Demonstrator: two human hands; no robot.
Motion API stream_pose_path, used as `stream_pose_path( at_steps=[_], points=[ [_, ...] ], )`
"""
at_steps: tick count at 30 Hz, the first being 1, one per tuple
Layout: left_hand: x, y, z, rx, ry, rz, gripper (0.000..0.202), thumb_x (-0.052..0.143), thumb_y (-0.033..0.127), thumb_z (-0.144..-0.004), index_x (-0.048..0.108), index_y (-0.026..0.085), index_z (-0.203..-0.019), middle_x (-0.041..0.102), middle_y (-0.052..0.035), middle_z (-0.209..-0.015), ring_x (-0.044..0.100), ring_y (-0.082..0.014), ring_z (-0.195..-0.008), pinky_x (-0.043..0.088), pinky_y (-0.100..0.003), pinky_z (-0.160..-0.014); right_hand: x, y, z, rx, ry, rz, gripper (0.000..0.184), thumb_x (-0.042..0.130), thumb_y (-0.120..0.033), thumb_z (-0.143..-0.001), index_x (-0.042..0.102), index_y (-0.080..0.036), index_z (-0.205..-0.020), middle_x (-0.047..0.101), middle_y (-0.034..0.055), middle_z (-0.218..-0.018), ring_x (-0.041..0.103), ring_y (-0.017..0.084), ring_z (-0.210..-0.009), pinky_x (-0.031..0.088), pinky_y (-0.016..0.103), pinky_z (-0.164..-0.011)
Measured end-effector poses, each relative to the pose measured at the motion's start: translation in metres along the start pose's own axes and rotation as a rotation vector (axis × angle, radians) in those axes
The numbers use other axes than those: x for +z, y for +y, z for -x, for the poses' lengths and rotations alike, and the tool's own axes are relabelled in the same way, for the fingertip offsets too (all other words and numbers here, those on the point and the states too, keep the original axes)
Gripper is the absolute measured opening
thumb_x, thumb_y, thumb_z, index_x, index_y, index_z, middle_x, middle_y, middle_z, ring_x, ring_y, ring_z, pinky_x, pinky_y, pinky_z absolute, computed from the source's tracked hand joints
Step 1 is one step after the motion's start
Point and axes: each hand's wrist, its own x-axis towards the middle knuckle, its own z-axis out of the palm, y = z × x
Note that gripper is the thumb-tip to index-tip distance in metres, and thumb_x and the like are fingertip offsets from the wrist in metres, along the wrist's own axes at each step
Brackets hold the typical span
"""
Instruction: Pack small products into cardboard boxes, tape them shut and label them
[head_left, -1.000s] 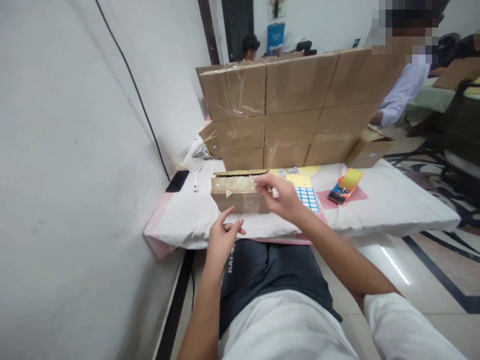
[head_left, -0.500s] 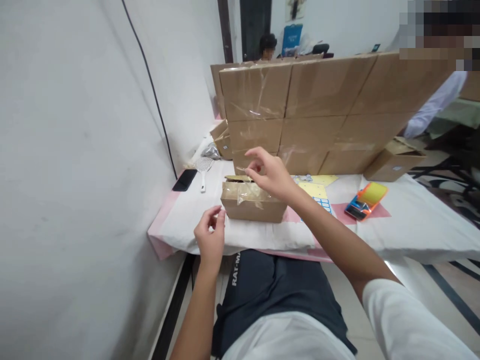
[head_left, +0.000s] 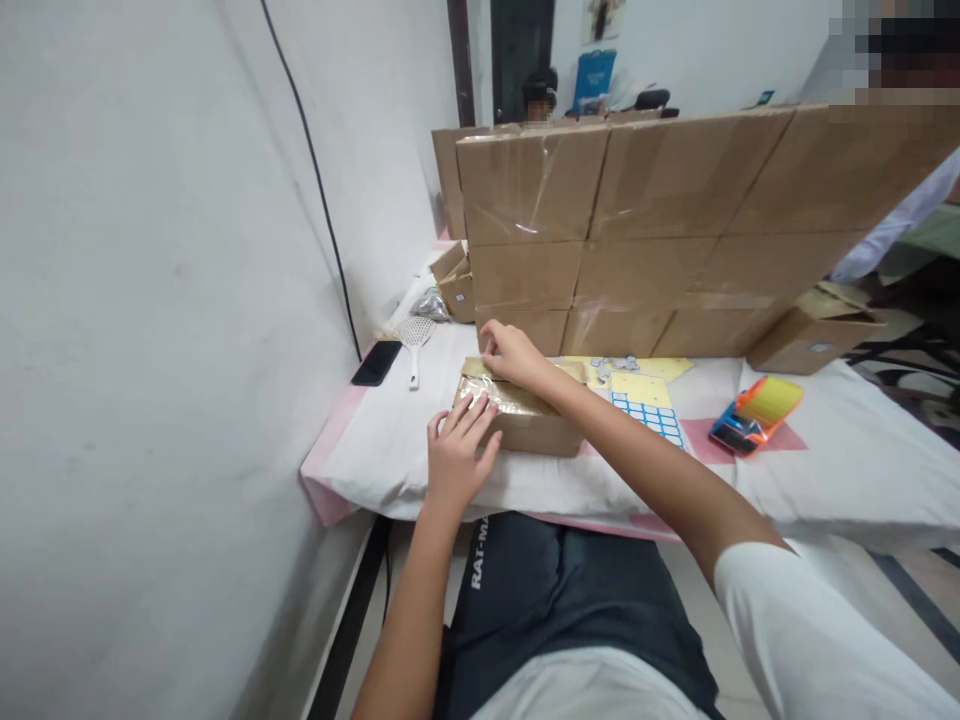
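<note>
A small brown cardboard box [head_left: 544,436] lies on the table close to the front edge, its top flaps down. Shiny clear packing tape [head_left: 514,398] runs over the top. My left hand [head_left: 461,440] rests on the near left top edge of the box, fingers spread. At the far left edge of the top is my right hand [head_left: 512,353], its fingers curled and pinched; whatever is between the fingertips is hidden. An orange and blue tape dispenser [head_left: 757,415] with a yellow roll sits to the right.
Stacked cardboard boxes [head_left: 637,270] form a wall behind. A phone [head_left: 376,363] and a white slotted spoon [head_left: 415,340] lie at left. Blue-edged label stickers [head_left: 649,415] lie right of the box. An open carton [head_left: 814,330] stands at right. A person's sleeve [head_left: 892,225] shows behind the stack.
My left hand has moved from beside the box onto its top, and its fingers have spread. My right hand has lowered to the far edge, and the raised flap now lies flat.
</note>
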Motion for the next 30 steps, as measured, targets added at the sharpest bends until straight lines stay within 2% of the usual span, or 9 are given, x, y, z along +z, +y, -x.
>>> stream_pose_path(
  at_steps=[4,9,13,17,20,23,25,28,30],
  points=[
    [0.003,0.005,0.004,-0.027,0.001,0.001,0.040,0.057,0.030,-0.099,0.064,0.025,-0.138,0.064,-0.0101,-0.143,0.056,-0.0287,-0.138,0.035,-0.046,-0.110,0.006,0.004,0.000,0.038,0.025,0.031,0.049,0.061,-0.016,-0.089,0.049,-0.013,-0.136,0.070,0.0109,-0.110,0.059,0.026,-0.110,0.046,0.034,-0.095],
    [0.005,0.010,0.008,-0.036,0.025,0.006,0.043,0.056,0.029,-0.099,0.062,0.025,-0.141,0.064,-0.0108,-0.143,0.054,-0.0293,-0.141,0.036,-0.046,-0.110,-0.006,0.005,0.000,0.322,0.007,0.153,0.096,0.086,-0.051,-0.072,0.039,-0.016,-0.148,0.046,0.0236,-0.146,0.046,0.042,-0.133,0.045,0.050,-0.103],
    [0.017,0.019,0.021,-0.057,0.000,-0.003,0.048,0.053,0.029,-0.100,0.056,0.021,-0.147,0.055,-0.0137,-0.152,0.048,-0.0296,-0.146,0.037,-0.045,-0.112,-0.010,0.005,-0.004,0.422,-0.042,0.187,0.082,0.080,-0.058,-0.078,0.048,-0.013,-0.139,0.053,0.0244,-0.142,0.050,0.043,-0.132,0.046,0.052,-0.103],
    [0.042,0.033,0.048,-0.055,-0.131,0.043,0.059,0.053,0.026,-0.098,0.044,0.017,-0.155,0.055,-0.0163,-0.152,0.049,-0.0294,-0.145,0.039,-0.048,-0.114,-0.007,0.003,-0.009,0.455,-0.028,0.262,0.066,0.066,-0.054,-0.090,0.053,-0.010,-0.137,0.058,0.0260,-0.140,0.054,0.042,-0.131,0.045,0.052,-0.104],
    [0.053,0.034,0.060,-0.076,-0.067,0.080,0.049,0.052,0.024,-0.098,0.054,0.018,-0.147,0.062,-0.0168,-0.145,0.055,-0.0283,-0.140,0.044,-0.047,-0.111,-0.005,0.006,-0.010,0.404,-0.117,0.222,0.045,0.053,-0.049,-0.097,0.065,-0.014,-0.124,0.068,0.0222,-0.130,0.064,0.037,-0.121,0.048,0.049,-0.099],
    [0.048,0.020,0.045,-0.230,0.230,0.135,0.037,0.055,0.031,-0.099,0.063,0.018,-0.133,0.066,-0.0182,-0.138,0.060,-0.0282,-0.134,0.045,-0.047,-0.112,-0.005,0.011,-0.009,0.335,-0.165,0.193,0.041,0.048,-0.049,-0.099,0.073,-0.018,-0.111,0.072,0.0191,-0.125,0.067,0.035,-0.116,0.049,0.045,-0.094],
    [0.040,0.004,0.021,-0.360,0.360,0.232,0.046,0.061,0.038,-0.096,0.059,0.017,-0.137,0.059,-0.0199,-0.145,0.054,-0.0292,-0.139,0.044,-0.048,-0.115,-0.004,0.015,-0.009,0.269,-0.199,0.173,0.041,0.050,-0.050,-0.099,0.075,-0.019,-0.108,0.073,0.0173,-0.123,0.068,0.033,-0.114,0.050,0.041,-0.090],
    [0.034,-0.015,-0.016,-0.445,0.295,0.425,0.062,0.069,0.046,-0.091,0.054,0.017,-0.143,0.046,-0.0208,-0.157,0.045,-0.0313,-0.147,0.039,-0.047,-0.119,-0.004,0.016,-0.009,0.152,-0.255,0.141,0.038,0.053,-0.050,-0.098,0.076,-0.020,-0.104,0.075,0.0147,-0.118,0.069,0.030,-0.108,0.049,0.036,-0.085],
    [0.037,-0.020,-0.028,-0.433,0.227,0.492,0.055,0.069,0.049,-0.090,0.062,0.018,-0.134,0.050,-0.0191,-0.154,0.047,-0.0312,-0.145,0.039,-0.046,-0.120,-0.006,0.012,-0.005,0.089,-0.273,0.124,0.033,0.055,-0.045,-0.098,0.075,-0.020,-0.107,0.074,0.0141,-0.120,0.067,0.029,-0.109,0.047,0.037,-0.089]
  ],
)
